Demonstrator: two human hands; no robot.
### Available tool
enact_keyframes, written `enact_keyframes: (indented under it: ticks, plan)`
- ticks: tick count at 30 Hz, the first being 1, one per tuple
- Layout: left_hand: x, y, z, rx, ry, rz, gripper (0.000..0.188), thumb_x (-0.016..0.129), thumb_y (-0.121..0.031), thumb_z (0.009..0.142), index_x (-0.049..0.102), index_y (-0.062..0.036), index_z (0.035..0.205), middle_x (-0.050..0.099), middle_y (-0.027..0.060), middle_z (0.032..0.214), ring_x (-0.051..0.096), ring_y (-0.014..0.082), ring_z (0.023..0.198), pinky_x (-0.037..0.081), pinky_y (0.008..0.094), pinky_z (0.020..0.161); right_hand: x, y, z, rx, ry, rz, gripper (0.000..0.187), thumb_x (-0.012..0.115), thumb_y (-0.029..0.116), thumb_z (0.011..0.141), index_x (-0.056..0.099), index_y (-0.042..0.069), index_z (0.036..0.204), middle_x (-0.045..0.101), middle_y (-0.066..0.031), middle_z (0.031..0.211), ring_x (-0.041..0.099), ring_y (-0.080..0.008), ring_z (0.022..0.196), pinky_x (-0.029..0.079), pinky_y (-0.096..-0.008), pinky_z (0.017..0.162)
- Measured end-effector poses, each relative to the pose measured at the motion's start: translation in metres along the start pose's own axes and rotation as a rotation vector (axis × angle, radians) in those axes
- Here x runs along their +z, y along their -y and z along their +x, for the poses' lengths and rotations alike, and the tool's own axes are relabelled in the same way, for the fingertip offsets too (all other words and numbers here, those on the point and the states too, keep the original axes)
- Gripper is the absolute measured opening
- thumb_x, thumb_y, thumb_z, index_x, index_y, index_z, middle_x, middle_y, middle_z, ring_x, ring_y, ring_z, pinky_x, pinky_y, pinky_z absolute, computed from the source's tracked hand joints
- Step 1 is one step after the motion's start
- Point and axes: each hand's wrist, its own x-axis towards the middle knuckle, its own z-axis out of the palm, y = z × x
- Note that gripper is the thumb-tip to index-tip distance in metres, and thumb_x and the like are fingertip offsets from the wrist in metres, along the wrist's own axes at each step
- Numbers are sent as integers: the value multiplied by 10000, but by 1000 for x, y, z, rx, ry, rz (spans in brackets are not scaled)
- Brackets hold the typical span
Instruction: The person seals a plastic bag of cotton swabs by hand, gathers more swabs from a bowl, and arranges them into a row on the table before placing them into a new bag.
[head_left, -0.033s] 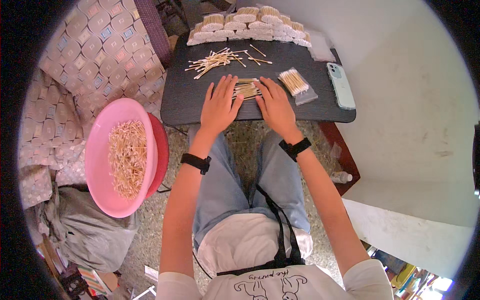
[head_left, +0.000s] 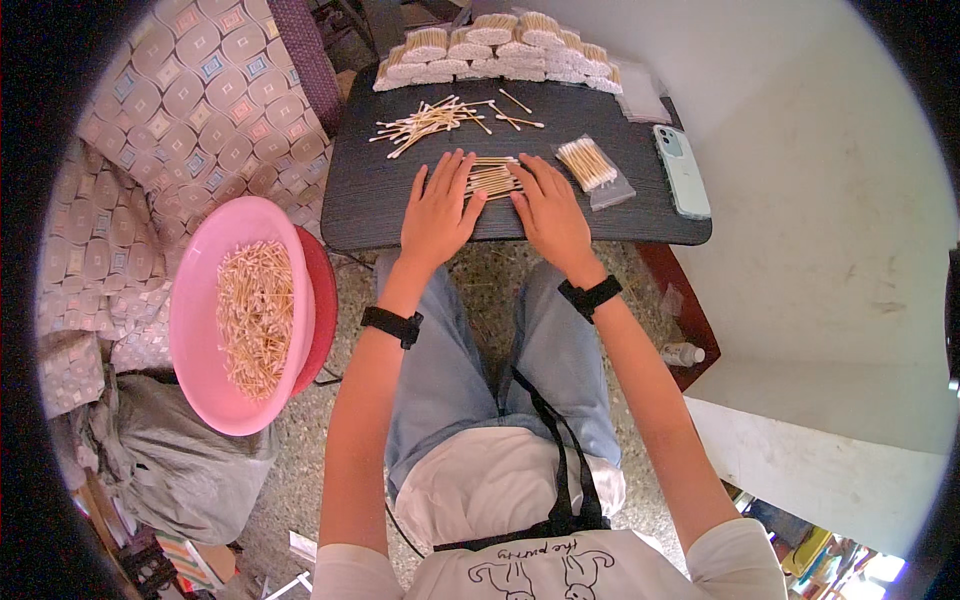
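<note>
A row of cotton swabs (head_left: 491, 180) lies crosswise on the black table, near its front edge. My left hand (head_left: 437, 212) rests over the row's left ends, palm down, with fingers stretched forward. At the right ends my right hand (head_left: 549, 212) lies the same way, fingers extended. Both hands touch the swabs and hide their tips. To the right of my right hand is a clear plastic bag (head_left: 597, 170) with a bundle of swabs inside. Beyond my left hand, loose swabs (head_left: 430, 122) lie in a messy heap, with a few strays beside it.
Packed swab bundles (head_left: 500, 50) are stacked along the table's (head_left: 370, 205) far edge. Flat clear bags (head_left: 642, 95) and a pale phone (head_left: 683, 172) lie at the right. A pink basin (head_left: 205, 375) of swabs stands at the left. A bottle (head_left: 683, 354) lies low at the right.
</note>
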Motion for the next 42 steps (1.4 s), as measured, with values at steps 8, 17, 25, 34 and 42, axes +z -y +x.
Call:
enact_keyframes:
  ticks: [8,17,25,34,42]
  plan:
    - [4,0,0,-1,74,103,553,342,-360,965,283,-21,1397,297,141,1455,283,264,1347,189,436,1102,9,-4,0,-35,46,-209,477,456,312,925,427,29,1307,389,-200,1374,386,-322,1262,286,-431,1057]
    - [10,2,9,71,107,153,567,315,-364,974,278,13,1396,279,167,1459,242,277,1363,166,402,1116,22,1,6,13,59,-79,491,443,238,927,378,-46,1322,349,-239,1392,318,-349,1307,248,-451,1075]
    - [31,-2,42,-415,-136,-949,537,341,-349,975,334,5,1379,308,127,1453,266,236,1353,181,331,1105,37,7,51,302,-78,583,436,410,131,933,362,-90,1307,375,-270,1361,341,-379,1288,265,-395,1074]
    - [37,8,41,-445,-377,-1559,459,323,-250,991,302,-2,1377,372,109,1411,307,185,1331,171,308,1110,34,-10,47,419,-83,828,402,414,153,946,412,-29,1304,435,-220,1339,405,-323,1259,302,-351,1048]
    - [35,0,45,-561,-433,-1635,451,336,-246,988,324,-4,1368,368,117,1412,303,193,1333,166,325,1116,35,7,52,421,-18,793,396,417,168,955,410,-16,1306,442,-196,1339,416,-293,1253,310,-341,1038]
